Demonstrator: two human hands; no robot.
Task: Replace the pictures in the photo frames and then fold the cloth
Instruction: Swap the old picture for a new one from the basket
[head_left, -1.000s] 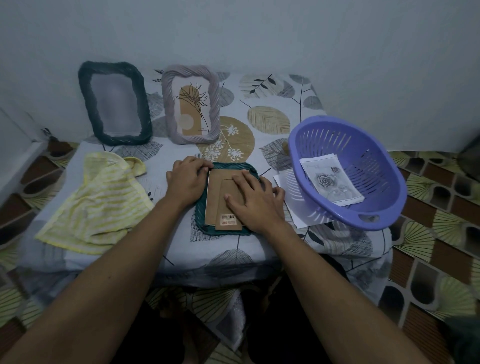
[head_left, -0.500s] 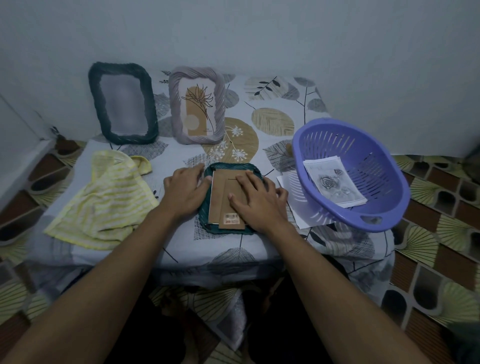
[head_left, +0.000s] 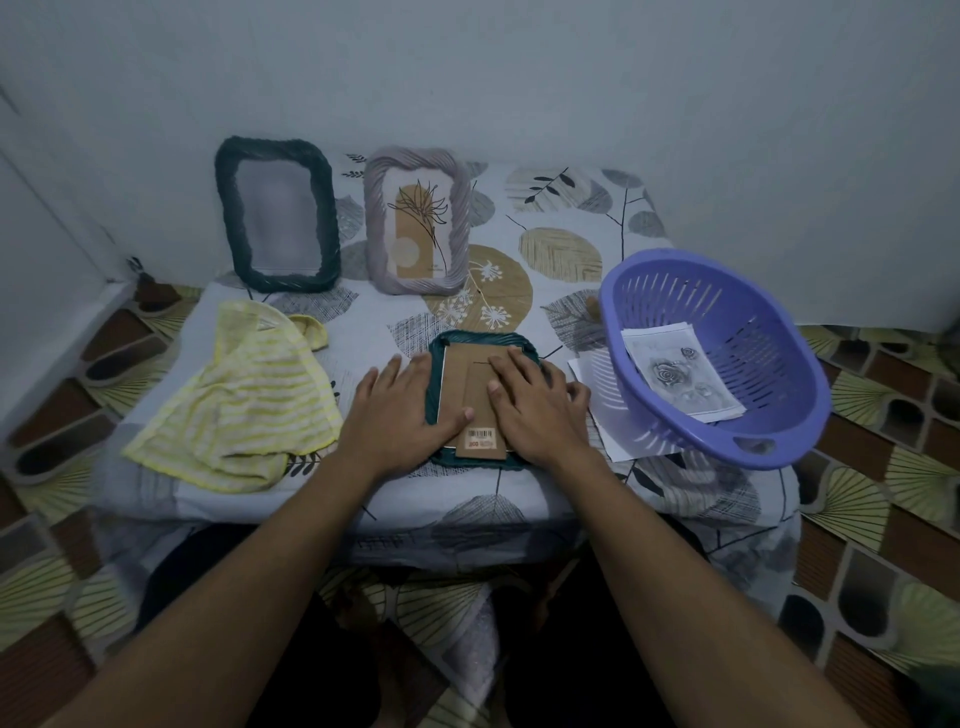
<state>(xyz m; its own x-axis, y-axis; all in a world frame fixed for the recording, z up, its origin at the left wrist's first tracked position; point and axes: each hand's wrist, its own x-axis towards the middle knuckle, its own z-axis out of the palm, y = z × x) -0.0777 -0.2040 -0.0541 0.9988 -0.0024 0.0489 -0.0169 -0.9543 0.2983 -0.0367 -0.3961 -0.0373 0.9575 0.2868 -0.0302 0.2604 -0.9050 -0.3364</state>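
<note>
Head view: the dark green, twisted-rim photo frame (head_left: 435, 358) lies face down, its brown cardboard backing board (head_left: 467, 387) uppermost. The left hand (head_left: 400, 410) and right hand (head_left: 535, 410) press flat on it, fingers straight, gripping nothing. The step is probably seating the backing. The next move calls for securing it and standing the frame up. The yellow striped cloth (head_left: 234, 395) lies unfolded to its left.

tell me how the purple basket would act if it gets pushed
Probably light and fairly stiff: the purple basket is thin slotted plastic. It sits tilted at the right edge of the table, so a push could tip or slide it off. The loose prints inside would likely shift.
</note>
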